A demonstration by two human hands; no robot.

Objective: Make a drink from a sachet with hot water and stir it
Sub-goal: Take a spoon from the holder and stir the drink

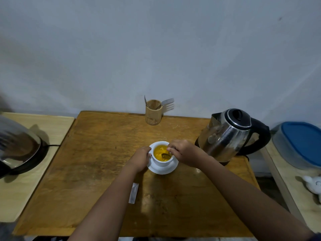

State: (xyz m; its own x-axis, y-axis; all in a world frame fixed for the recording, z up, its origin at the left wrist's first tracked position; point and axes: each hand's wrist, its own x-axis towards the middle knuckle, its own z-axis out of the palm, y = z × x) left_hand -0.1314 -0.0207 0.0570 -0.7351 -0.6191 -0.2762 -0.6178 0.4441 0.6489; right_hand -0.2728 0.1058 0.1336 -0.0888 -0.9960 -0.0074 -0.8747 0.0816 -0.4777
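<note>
Nearest to us, a flat sachet (133,193) lies on the wooden table (90,171), just beside our left forearm and apart from everything else. Further in, a white cup (162,162) stands on a white saucer (163,169) around the middle of the table, filled with a yellow-orange drink (159,153). Our left hand (141,158) is curled against the cup's left side, fingers pressed to the wall and saucer edge. Our right hand (185,152) hovers over the cup's right rim with fingertips pinched together on the handle of a spoon (165,155), whose bowl sits in the liquid (the handle itself is mostly hidden by the fingers). Just right of that hand stands a steel kettle (229,134) with a black lid and handle, on its base. At the far edge, against the wall, a wooden holder (153,113) carries a fork (167,101) and one more utensil. Off to the right, on a paler surface, rests a container with a blue lid (302,141)
</note>
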